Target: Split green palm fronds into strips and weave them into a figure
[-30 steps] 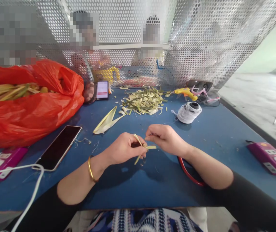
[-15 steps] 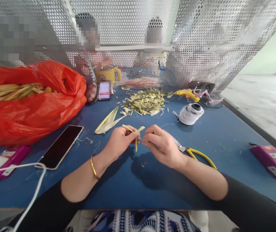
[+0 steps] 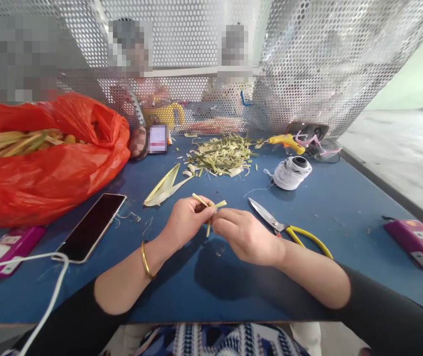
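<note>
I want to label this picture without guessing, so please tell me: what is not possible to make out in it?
All in the head view:
- Right hand: its own back hides whatever its fingertips may hold.
- Plant strips: fingers cover where they cross.
- Scissors: the right forearm hides part of the handles.
- Red bag: cut off by the left edge.
- Small lit screen: blurred, unreadable.

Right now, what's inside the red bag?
The red bag holds long yellow-green leaf strips, showing at its opening. Whatever lies deeper is covered by the strips and the bag's own sides, so I can't tell.
</note>
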{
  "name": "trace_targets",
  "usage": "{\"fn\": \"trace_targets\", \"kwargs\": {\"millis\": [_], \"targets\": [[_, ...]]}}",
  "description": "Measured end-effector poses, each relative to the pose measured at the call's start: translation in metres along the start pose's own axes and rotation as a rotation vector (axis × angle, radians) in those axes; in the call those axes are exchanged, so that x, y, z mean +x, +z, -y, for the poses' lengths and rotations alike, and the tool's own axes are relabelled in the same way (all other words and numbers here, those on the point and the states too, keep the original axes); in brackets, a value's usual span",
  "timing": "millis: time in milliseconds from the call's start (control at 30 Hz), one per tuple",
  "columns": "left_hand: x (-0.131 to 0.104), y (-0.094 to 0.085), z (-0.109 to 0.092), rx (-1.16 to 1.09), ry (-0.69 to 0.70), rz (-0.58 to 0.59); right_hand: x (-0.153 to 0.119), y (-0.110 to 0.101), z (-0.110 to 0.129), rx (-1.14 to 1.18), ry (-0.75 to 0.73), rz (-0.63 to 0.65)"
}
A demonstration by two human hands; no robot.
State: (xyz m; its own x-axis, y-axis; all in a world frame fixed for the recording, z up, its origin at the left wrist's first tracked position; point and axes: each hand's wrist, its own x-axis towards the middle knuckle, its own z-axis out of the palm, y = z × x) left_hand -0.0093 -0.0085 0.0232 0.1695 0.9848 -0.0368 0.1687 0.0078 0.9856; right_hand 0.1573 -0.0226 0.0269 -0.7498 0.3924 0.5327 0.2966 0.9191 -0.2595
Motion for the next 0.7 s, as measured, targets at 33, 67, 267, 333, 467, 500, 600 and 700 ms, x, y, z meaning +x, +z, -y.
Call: {"fn": "trace_targets", "kwargs": {"millis": [33, 67, 267, 333, 467, 500, 600, 700], "targets": [[0.000, 0.000, 0.001, 0.019, -0.012, 0.005, 0.000, 0.000, 0.001, 0.010, -0.006, 0.009], [0.001, 0.000, 0.001, 0.032, -0.030, 0.018, 0.000, 0.000, 0.001, 0.038, -0.007, 0.015], [-0.003, -0.004, 0.001, 0.092, -0.050, 0.305, 0.002, -0.014, -0.009, 0.619, 0.424, -0.129], [-0.006, -0.005, -0.003, 0.083, -0.041, 0.428, 0.003, -0.015, -0.015, 0.895, 0.629, -0.191], [-0.010, -0.008, -0.012, -0.020, 0.034, 0.470, 0.002, -0.007, -0.025, 1.365, 0.919, -0.308], [-0.009, -0.008, -0.014, -0.050, 0.063, 0.437, 0.002, -0.004, -0.026, 1.436, 0.960, -0.331], [-0.006, -0.006, -0.014, -0.142, 0.115, 0.283, 0.000, 0.003, -0.026, 1.526, 1.006, -0.375], [-0.003, -0.003, -0.011, -0.211, 0.077, 0.123, 0.000, 0.009, -0.021, 1.419, 0.960, -0.429]]}}
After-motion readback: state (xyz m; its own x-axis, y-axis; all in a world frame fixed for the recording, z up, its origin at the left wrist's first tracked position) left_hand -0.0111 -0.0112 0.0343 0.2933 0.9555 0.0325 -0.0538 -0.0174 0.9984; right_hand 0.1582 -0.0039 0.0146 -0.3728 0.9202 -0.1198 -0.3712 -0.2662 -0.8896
